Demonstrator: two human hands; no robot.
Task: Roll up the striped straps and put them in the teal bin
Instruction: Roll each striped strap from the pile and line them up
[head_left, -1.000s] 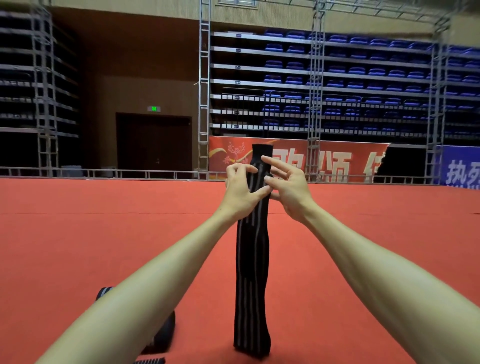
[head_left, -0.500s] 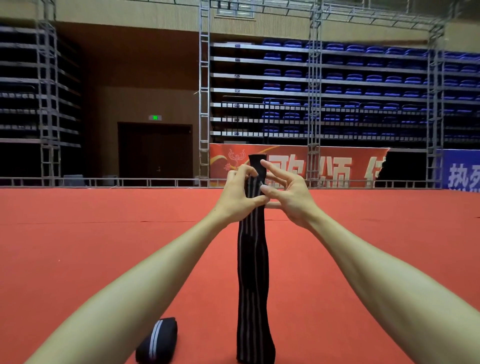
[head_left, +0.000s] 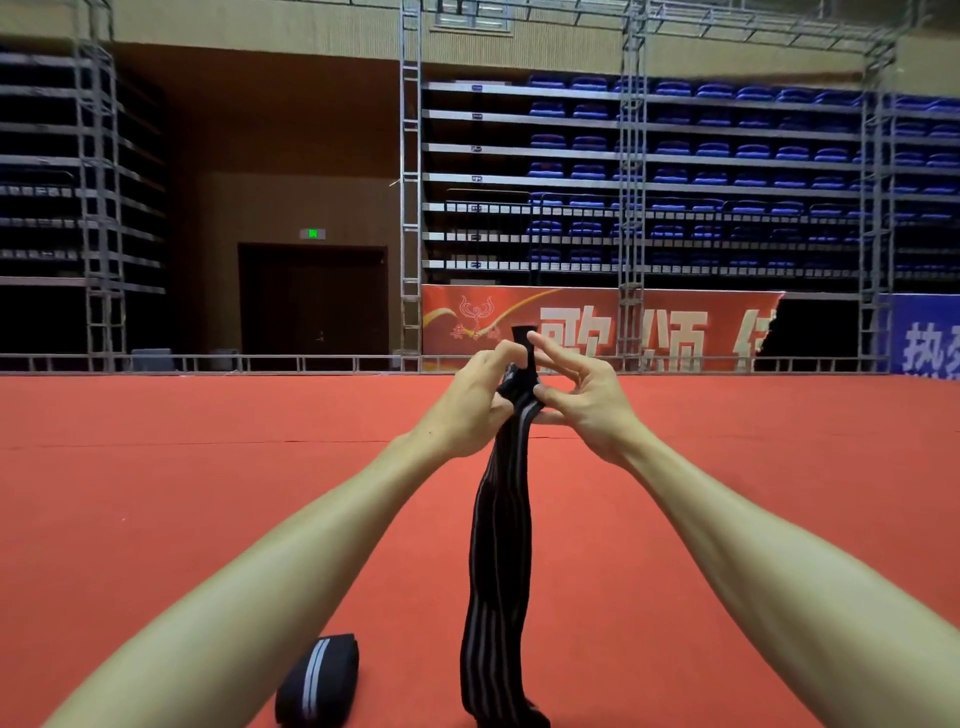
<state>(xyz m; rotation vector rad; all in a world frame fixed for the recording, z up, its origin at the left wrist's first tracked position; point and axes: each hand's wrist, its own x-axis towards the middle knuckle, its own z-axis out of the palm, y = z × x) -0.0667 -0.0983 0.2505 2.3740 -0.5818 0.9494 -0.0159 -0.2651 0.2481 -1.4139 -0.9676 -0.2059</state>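
Nearest the camera, at the lower edge of the view, a rolled strap (head_left: 318, 680) lies on the red floor (head_left: 156, 493). It is black, with a pair of light stripes running along its outer turn. Just to its right, and apart from it, the lower end of the striped strap (head_left: 498, 571) touches the floor and bunches slightly there. This strap is black with several grey lengthwise stripes. It hangs upright from the hands, between two bare forearms that reach forward from the lower corners.

At the upper end of the striped strap, both hands meet at arm's length:
- Left hand (head_left: 467, 410): fingers curled round the strap from the left side, gripping it just below the top.
- Right hand (head_left: 582, 400): thumb pressed against the strap's right edge, index finger laid against the short black end standing above the grip, so the strap is pinched; the other fingers are loosely spread.

The fabric is folded or twisted between the two hands; whether a full turn is formed there cannot be determined.

Beyond the hands, the floor runs level to a low metal railing (head_left: 208, 361). Behind it hang a red banner (head_left: 571, 327) with large pale characters and, at far right, a blue banner (head_left: 924, 338). Metal truss columns (head_left: 410, 208) rise from the railing line. Left of centre stands a dark double door (head_left: 311, 301) with a green-lit sign (head_left: 312, 234) above it. Tiers of blue seats (head_left: 675, 156) fill the far wall
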